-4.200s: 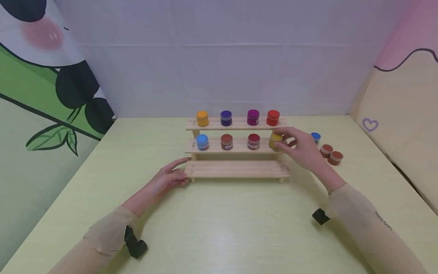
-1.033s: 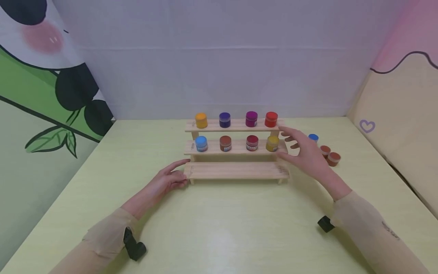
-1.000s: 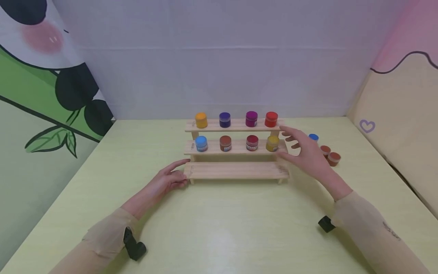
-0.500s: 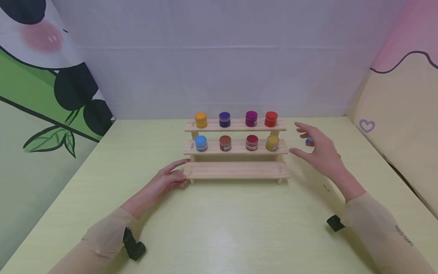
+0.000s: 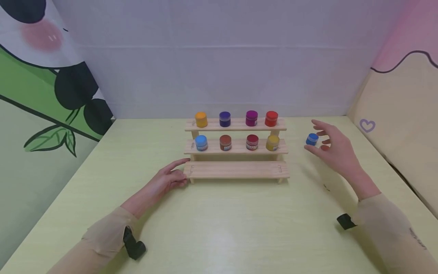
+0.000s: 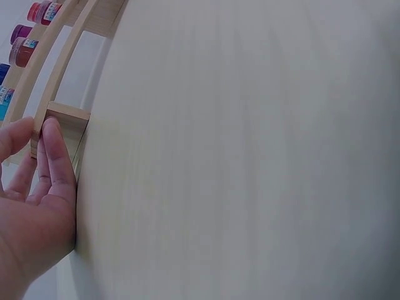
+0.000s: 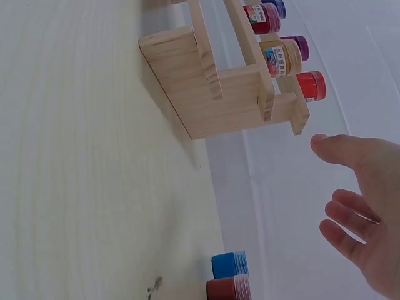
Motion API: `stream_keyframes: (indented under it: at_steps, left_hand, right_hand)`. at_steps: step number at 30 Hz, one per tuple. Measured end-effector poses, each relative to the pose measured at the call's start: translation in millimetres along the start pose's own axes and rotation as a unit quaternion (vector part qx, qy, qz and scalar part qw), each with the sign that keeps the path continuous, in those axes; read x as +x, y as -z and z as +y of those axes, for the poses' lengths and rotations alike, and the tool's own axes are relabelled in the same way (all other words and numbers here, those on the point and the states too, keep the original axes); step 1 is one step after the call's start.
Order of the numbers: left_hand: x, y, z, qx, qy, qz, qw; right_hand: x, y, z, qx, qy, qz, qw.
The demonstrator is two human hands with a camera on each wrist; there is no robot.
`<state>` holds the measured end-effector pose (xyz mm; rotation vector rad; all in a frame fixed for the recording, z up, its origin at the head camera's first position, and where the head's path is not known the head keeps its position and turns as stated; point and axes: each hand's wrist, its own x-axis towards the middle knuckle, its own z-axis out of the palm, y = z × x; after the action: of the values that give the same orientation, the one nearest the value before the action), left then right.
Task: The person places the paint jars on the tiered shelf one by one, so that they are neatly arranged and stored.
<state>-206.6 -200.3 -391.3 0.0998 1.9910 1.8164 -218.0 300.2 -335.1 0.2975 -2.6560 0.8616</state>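
Observation:
A three-step wooden rack (image 5: 236, 169) stands on the table. My left hand (image 5: 167, 178) holds the left end of its bottom step; the left wrist view shows the plank end between thumb and fingers. Small paint jars fill the two upper steps: orange-yellow (image 5: 201, 119), dark blue (image 5: 224, 119), purple (image 5: 251, 118) and red (image 5: 272, 118) above; light blue (image 5: 201, 142), brown (image 5: 225, 142), dark red (image 5: 252, 142) and ochre (image 5: 272, 143) below. Right of the rack, my right hand (image 5: 337, 152) hangs with fingers spread, holding nothing, near a blue paint jar (image 5: 311, 139).
A reddish-brown jar (image 7: 226, 289) shows beside the blue one in the right wrist view; my right hand hides that area in the head view. A small dark mark (image 5: 326, 187) lies on the tabletop (image 5: 219, 224). A pale backdrop (image 5: 219, 76) rises behind the rack.
My right hand has let go of the ochre jar on the middle step and moved right, toward the blue jar. It now covers the brown jars. My left hand stays on the rack.

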Motion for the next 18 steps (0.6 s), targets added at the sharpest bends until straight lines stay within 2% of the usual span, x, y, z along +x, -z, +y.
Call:
stream_keyframes:
  at_steps: [9,18]
  left_hand:
    - [-0.4,0.2,-0.1,0.003,0.003,-0.001,1.0000]
    - [-1.2,-0.9,1.7,0.000,0.004,0.000,1.0000]
  right_hand:
    - [-3.2,8,15,0.005,-0.003,-0.001,1.0000]
    - [-6.6,14,33,-0.016,-0.006,-0.010,0.9998]
